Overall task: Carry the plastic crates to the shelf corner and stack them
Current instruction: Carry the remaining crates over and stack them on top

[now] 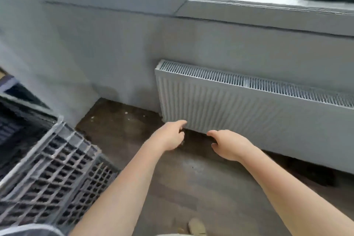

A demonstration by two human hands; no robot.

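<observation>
A grey plastic crate with lattice walls stands at the lower left, and a second lattice crate sits lower against its right side. Both of my arms reach forward over the floor, to the right of the crates. My left hand holds nothing; its fingers are loosely curled and apart. Beside it, my right hand is also free, palm down with the fingers bent. Neither hand touches a crate.
A white radiator hangs on the grey wall just beyond my hands, under a window sill. The brown floor runs into the wall corner behind the crates. A shoe tip shows at the bottom edge.
</observation>
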